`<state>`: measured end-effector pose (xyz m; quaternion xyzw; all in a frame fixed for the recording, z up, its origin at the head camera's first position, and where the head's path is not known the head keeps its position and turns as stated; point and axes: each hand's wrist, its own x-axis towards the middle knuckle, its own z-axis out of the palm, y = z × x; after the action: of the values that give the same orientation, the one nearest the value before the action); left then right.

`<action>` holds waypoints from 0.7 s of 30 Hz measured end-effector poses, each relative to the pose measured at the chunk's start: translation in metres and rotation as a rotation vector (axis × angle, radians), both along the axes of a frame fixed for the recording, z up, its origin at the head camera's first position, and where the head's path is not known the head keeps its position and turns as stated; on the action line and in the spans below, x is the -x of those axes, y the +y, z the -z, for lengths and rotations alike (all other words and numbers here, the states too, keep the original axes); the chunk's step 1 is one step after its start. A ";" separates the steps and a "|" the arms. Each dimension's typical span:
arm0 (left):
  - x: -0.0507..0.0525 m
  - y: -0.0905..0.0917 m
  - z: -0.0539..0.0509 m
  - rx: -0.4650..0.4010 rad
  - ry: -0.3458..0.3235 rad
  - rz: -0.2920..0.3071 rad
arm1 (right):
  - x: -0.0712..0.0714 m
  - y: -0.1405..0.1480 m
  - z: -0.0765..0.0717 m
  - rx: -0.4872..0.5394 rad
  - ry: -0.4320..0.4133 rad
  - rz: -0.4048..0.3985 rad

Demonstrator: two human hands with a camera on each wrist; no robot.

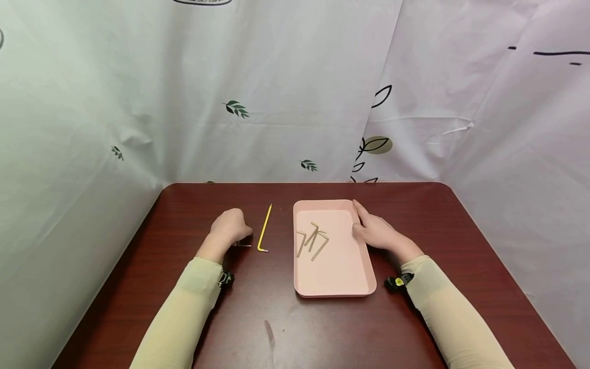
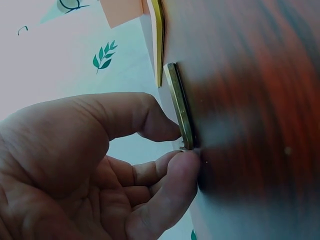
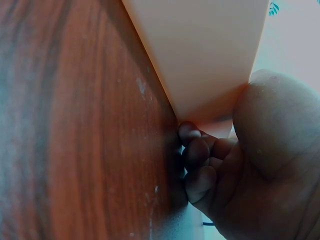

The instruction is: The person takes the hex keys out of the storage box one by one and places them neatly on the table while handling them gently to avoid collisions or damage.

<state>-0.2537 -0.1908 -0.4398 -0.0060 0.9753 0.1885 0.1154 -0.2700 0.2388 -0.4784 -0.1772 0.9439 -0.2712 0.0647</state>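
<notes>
My left hand (image 1: 229,225) is low over the left part of the table, thumb and a finger pinching one end of a small brass-coloured hex key (image 2: 179,105). The key lies along the tabletop in the left wrist view; most of it is hidden from the head view. Just right of that hand is a yellow long-armed hex key (image 1: 264,229). My right hand (image 1: 375,230) grips the right rim of a pink tray (image 1: 336,279), thumb over the inner side and the other fingers outside, low by the table. Several brass-coloured hex keys (image 1: 320,249) lie loosely crossed in the tray's left half.
The dark red-brown wooden table (image 1: 272,328) has rounded far corners and a smudge near its front. White curtains (image 1: 276,66) with leaf prints hang behind it and at both sides. A dark strap (image 1: 226,280) sits at the left wrist, another (image 1: 399,282) at the right.
</notes>
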 end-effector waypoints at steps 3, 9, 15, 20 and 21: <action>-0.001 0.000 -0.001 0.004 0.007 0.001 | 0.000 0.000 0.000 -0.002 0.000 0.000; -0.001 0.001 -0.001 0.013 0.007 -0.012 | 0.000 0.000 0.000 0.001 -0.008 -0.003; 0.001 0.002 -0.001 0.056 0.013 -0.037 | 0.000 -0.001 0.000 0.006 -0.010 0.002; 0.002 0.002 0.002 0.078 0.056 -0.050 | -0.001 -0.001 -0.001 0.006 -0.010 0.009; 0.002 0.002 0.002 0.077 0.065 -0.052 | -0.002 -0.001 -0.002 0.007 -0.010 0.009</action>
<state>-0.2557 -0.1886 -0.4421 -0.0294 0.9845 0.1539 0.0783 -0.2684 0.2379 -0.4766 -0.1718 0.9434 -0.2756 0.0676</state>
